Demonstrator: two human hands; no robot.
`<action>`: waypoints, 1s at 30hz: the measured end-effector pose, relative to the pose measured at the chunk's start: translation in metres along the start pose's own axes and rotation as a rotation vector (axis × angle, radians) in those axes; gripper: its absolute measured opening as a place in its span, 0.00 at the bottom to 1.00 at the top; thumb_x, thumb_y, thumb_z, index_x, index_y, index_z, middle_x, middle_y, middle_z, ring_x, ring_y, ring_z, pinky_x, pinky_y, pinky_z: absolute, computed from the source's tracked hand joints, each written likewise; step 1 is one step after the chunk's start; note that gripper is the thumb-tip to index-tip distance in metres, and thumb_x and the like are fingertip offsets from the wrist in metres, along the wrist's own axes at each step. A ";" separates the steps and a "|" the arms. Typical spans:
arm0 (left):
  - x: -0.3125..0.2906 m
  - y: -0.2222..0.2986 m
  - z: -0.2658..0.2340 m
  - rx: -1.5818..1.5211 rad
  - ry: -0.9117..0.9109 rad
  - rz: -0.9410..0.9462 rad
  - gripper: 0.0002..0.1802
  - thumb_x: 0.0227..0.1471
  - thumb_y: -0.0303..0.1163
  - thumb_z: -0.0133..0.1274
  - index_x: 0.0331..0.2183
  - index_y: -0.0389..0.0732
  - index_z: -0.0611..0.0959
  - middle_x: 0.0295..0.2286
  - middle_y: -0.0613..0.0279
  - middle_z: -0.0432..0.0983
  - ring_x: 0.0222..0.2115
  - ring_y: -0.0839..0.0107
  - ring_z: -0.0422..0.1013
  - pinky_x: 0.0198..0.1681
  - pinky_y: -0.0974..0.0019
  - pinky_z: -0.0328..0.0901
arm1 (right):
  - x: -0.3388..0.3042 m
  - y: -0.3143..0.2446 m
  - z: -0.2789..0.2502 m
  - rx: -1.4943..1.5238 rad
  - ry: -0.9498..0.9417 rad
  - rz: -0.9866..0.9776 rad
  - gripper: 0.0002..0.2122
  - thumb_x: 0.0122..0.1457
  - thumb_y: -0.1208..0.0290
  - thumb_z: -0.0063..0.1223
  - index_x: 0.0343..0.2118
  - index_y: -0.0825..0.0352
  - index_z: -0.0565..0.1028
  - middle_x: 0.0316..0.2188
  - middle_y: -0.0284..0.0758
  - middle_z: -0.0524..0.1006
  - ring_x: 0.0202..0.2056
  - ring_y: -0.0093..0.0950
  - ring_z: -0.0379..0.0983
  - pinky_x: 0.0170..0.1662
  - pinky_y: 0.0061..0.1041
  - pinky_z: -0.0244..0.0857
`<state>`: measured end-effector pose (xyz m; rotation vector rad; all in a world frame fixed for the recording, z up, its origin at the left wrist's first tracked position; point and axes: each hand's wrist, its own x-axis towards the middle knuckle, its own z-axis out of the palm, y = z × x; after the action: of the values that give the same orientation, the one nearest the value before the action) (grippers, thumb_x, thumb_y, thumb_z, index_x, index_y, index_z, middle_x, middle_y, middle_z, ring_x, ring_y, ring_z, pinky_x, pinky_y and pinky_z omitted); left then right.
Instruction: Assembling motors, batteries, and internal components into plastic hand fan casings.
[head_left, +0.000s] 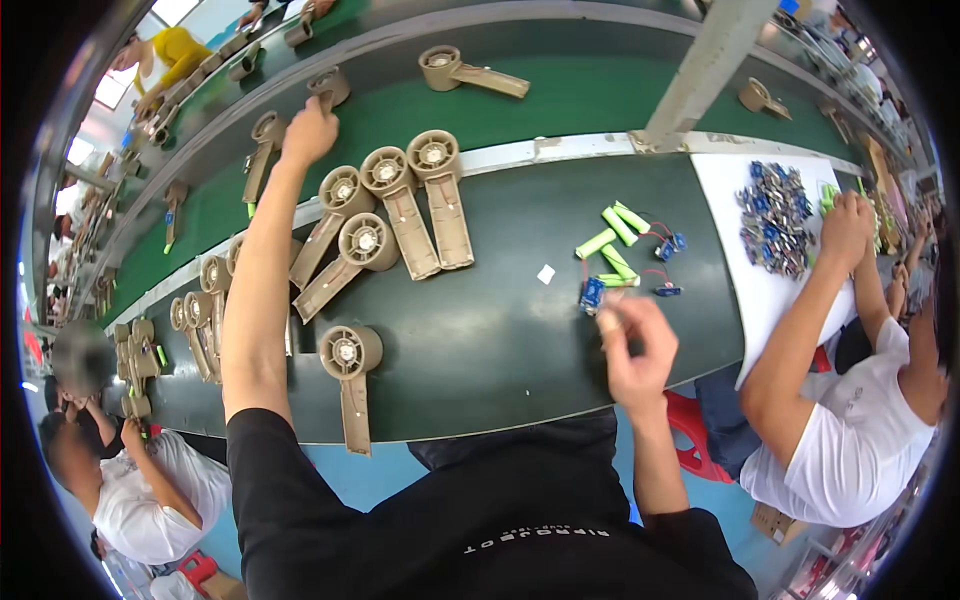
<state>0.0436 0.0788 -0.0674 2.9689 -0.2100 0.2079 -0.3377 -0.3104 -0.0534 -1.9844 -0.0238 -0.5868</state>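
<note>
On the green conveyor belt, my left hand point(312, 130) reaches far forward, its fingers closed on a beige fan housing point(330, 85) with a round head; the hand covers part of it. My right hand point(642, 350) is over the dark table, thumb and fingers pinched at the edge of a blue circuit board point(592, 294). Wires run from that board to green battery cells point(597, 243) grouped just beyond. Two more small blue boards point(671, 246) lie beside the cells. Several beige fan housings point(387, 190) with open handles sit between my arms; a single fan housing point(350, 352) lies nearer me.
A metal post point(705, 70) rises at the belt's edge. On the right, a white sheet point(722, 220) bears a pile of blue-and-metal parts point(775, 218), where a co-worker point(840, 420) works. Another person point(150, 490) sits on the left. A white scrap point(545, 273) lies mid-table.
</note>
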 end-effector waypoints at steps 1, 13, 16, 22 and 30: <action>-0.002 -0.006 -0.004 0.007 0.108 0.030 0.30 0.56 0.40 0.48 0.55 0.33 0.65 0.40 0.31 0.75 0.43 0.38 0.73 0.48 0.44 0.67 | 0.009 0.001 -0.007 -0.010 0.051 0.023 0.07 0.56 0.83 0.56 0.39 0.72 0.77 0.31 0.34 0.77 0.22 0.15 0.67 0.22 0.15 0.57; -0.312 0.190 -0.128 -0.400 0.123 0.265 0.34 0.52 0.21 0.46 0.61 0.36 0.63 0.51 0.39 0.66 0.48 0.41 0.68 0.52 0.50 0.63 | 0.036 0.002 -0.022 -0.421 -0.292 -0.287 0.11 0.49 0.76 0.63 0.38 0.64 0.79 0.35 0.32 0.77 0.18 0.25 0.68 0.24 0.23 0.64; -0.361 0.227 -0.097 -0.588 -0.139 0.049 0.35 0.54 0.21 0.46 0.63 0.37 0.60 0.54 0.41 0.65 0.52 0.43 0.66 0.56 0.52 0.61 | 0.036 0.000 -0.026 -0.396 -0.314 -0.193 0.13 0.49 0.77 0.64 0.40 0.64 0.78 0.33 0.29 0.77 0.18 0.19 0.65 0.23 0.20 0.60; -0.390 0.249 -0.048 -0.651 -0.035 0.053 0.38 0.55 0.24 0.52 0.64 0.36 0.55 0.38 0.42 0.61 0.33 0.44 0.68 0.36 0.49 0.66 | 0.048 -0.020 -0.057 0.236 -0.083 0.203 0.16 0.52 0.78 0.64 0.45 0.69 0.77 0.31 0.26 0.77 0.21 0.07 0.57 0.22 0.10 0.51; -0.385 0.242 -0.055 -0.745 -0.114 -0.002 0.37 0.55 0.30 0.56 0.62 0.34 0.59 0.49 0.38 0.67 0.46 0.39 0.69 0.47 0.48 0.66 | 0.028 -0.010 -0.065 -0.159 -0.215 0.089 0.08 0.54 0.75 0.62 0.37 0.70 0.79 0.32 0.29 0.78 0.28 0.14 0.67 0.33 0.16 0.62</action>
<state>-0.3774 -0.0995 -0.0353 2.2390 -0.2342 -0.0401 -0.3415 -0.3670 -0.0100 -2.1835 -0.0215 -0.3250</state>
